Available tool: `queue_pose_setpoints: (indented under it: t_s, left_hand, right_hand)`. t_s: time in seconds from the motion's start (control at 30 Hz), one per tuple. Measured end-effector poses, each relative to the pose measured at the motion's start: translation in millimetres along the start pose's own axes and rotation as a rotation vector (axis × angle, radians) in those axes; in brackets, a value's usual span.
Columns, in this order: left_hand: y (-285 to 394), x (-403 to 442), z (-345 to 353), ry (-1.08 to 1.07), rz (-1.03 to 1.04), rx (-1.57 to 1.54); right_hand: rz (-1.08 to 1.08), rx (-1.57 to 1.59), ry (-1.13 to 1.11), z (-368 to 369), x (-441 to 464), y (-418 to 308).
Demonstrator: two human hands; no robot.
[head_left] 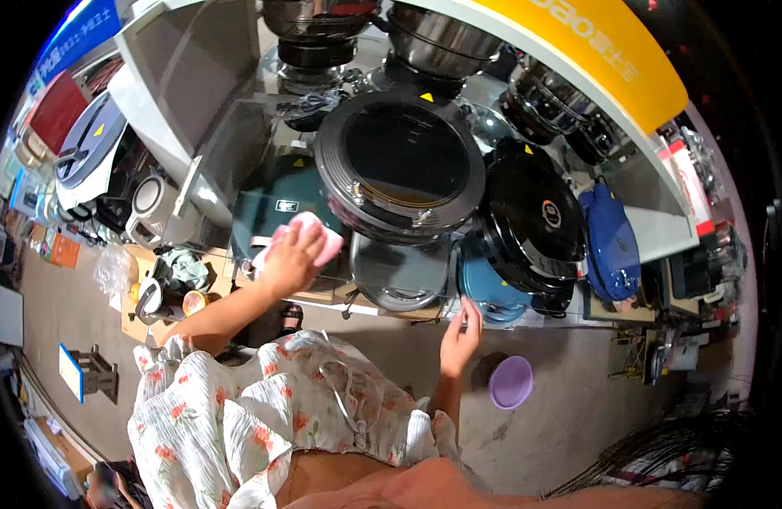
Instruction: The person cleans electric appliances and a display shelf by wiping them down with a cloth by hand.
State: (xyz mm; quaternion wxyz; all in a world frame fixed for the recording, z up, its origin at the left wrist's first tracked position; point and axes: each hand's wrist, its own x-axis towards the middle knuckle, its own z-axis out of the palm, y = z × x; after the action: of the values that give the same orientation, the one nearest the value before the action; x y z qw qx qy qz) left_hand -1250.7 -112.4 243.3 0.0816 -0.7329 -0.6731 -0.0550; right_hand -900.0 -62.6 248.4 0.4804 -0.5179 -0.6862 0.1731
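Note:
My left hand (291, 261) presses a pink cloth (326, 241) over the front of a dark green appliance (263, 191) on the display shelf. A clear glass edge runs here, and I cannot tell whether the cloth touches the glass or the appliance. Just right of it, a large round black electric pan (399, 157) stands raised on the shelf. My right hand (460, 341) hangs by the shelf's front edge, fingers stretched out, holding nothing. Nearest to it is a teal-blue round pan (491, 284), partly under a glossy black one (533, 216).
Stainless steel pots (442, 41) fill the back of the shelf. A blue appliance (610, 242) stands upright at the right. A beige kettle (153, 206) is at the left, above a low wooden surface with small items. A purple basin (510, 382) sits on the floor.

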Motion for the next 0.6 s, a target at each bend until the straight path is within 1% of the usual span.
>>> queue_pose_setpoints:
  t_s: [0.03,0.07,0.1,0.13,0.17,0.2,0.23,0.3,0.33,0.37,0.4,0.43,0.53,0.57,0.6]
  left_hand:
    - [17.0,10.6,-3.0,-0.019,0.070,-0.043]
    - [34.2,22.1,13.5,-0.010,0.175,-0.064]
    - [58.1,33.8,8.0,-0.026,0.213,-0.074]
    - [81.1,47.2,5.1,-0.209,0.236,-0.126]
    - [104.0,57.9,11.8,-0.108,0.298,-0.175]
    - [127.1,69.4,24.4,0.026,0.389,-0.130]
    - [150.2,85.8,15.5,-0.023,0.443,-0.146]
    - [195.2,110.4,29.4,0.042,0.521,-0.262]
    - [214.7,121.3,30.5,0.047,0.554,-0.333]
    - [226.9,132.8,31.4,0.041,0.672,-0.358]
    - [240.8,141.7,38.1,-0.020,0.724,-0.410]
    - [249.6,146.6,45.9,-0.081,0.771,-0.462]
    - [242.8,133.6,54.2,-0.033,0.785,-0.643]
    - [221.8,122.6,32.5,-0.159,0.802,-0.571]
    - [199.6,109.7,33.0,-0.087,0.786,-0.682]
  right_hand:
    - [0.035,0.013,0.005,-7.7,-14.6,13.5]
    - [0.072,0.028,0.011,-14.9,-29.4,25.8]
    - [0.108,0.041,0.017,-22.6,-42.1,33.9]
    - [0.113,-0.001,0.016,-29.5,-51.4,36.9]
    - [0.117,-0.044,0.014,-34.6,-59.6,38.7]
    - [0.119,-0.087,0.011,-38.4,-66.2,40.0]
    - [0.136,-0.147,-0.003,-41.1,-70.9,41.0]
    - [0.167,-0.266,-0.030,-42.5,-78.3,42.0]
    - [0.157,-0.262,-0.032,-41.9,-82.4,43.7]
    - [0.156,-0.240,-0.024,-40.3,-83.9,41.4]
    - [0.153,-0.219,-0.020,-39.1,-84.7,37.0]
    - [0.147,-0.196,-0.020,-38.4,-83.6,32.2]
    - [0.007,-0.225,-0.037,-41.6,-67.0,6.4]
    - [0.047,-0.162,-0.024,-41.7,-59.5,-0.7]
    - [0.085,-0.095,-0.014,-41.0,-52.9,-7.2]
